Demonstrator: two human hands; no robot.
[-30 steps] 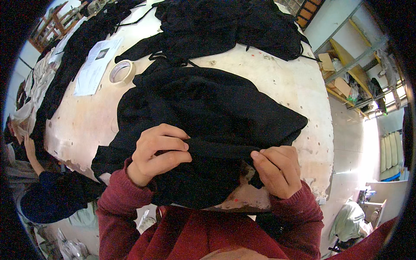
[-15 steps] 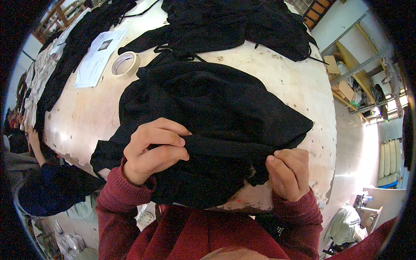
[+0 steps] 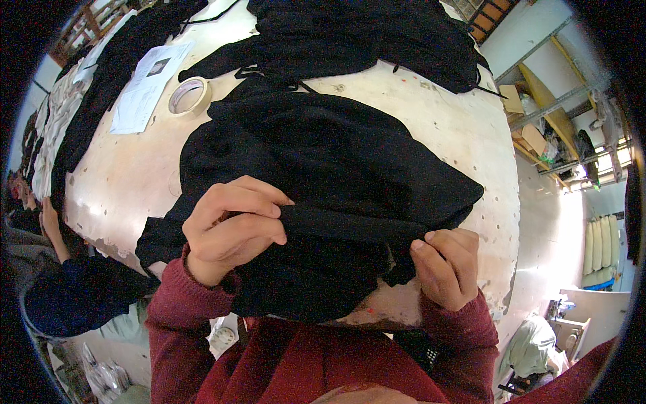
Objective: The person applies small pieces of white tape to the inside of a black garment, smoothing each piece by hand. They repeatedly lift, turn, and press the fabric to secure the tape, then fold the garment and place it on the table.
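Note:
A black knit garment (image 3: 303, 155) lies spread on the pale worktable (image 3: 464, 145) in front of me. Its near edge is folded into a straight band between my two hands. Left of the middle, my left hand (image 3: 232, 225) pinches one end of that band between thumb and fingers. At the other end, by the garment's lower right, my right hand (image 3: 447, 266) grips the fabric with curled fingers. The cloth between them looks drawn straight. Below the band the rest of the fabric hangs toward the table's near edge.
Further back lies a pile of black garments (image 3: 323, 40) with thin cords. A tape roll (image 3: 190, 97) and a printed sheet (image 3: 145, 91) rest at the left, beside more dark cloth (image 3: 111, 87). Another person (image 3: 81, 293) works at the left edge. Shelving (image 3: 552, 111) stands at right.
Both hands keep their hold on the fabric. The band between them looks slightly straighter and flatter. The whole view has shifted a little.

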